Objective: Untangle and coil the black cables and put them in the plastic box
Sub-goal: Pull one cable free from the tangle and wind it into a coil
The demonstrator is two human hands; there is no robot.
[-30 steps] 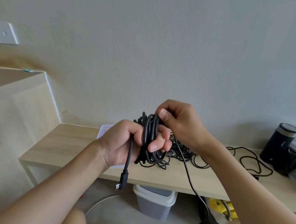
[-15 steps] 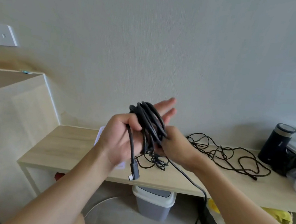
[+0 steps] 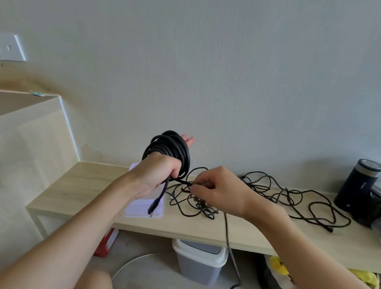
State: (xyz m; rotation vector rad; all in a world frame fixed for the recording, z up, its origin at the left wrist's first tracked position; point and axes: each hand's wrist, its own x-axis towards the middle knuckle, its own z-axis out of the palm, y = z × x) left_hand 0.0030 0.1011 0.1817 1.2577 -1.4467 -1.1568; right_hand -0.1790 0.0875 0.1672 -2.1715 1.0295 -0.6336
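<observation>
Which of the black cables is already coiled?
The thick black cable looped around the left hand. The thinner black cables lie in loose tangles on the wooden bench.

My pale wooden bench ran across the lower frame, tangled black cables mid-right, clear plastic box left of centre, dark cylinder far right.

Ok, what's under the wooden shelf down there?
Under the wooden shelf stand a grey bin with a white lid, something red and yellow items. A black cable hangs past the edge. The forearms hide the rest.
</observation>
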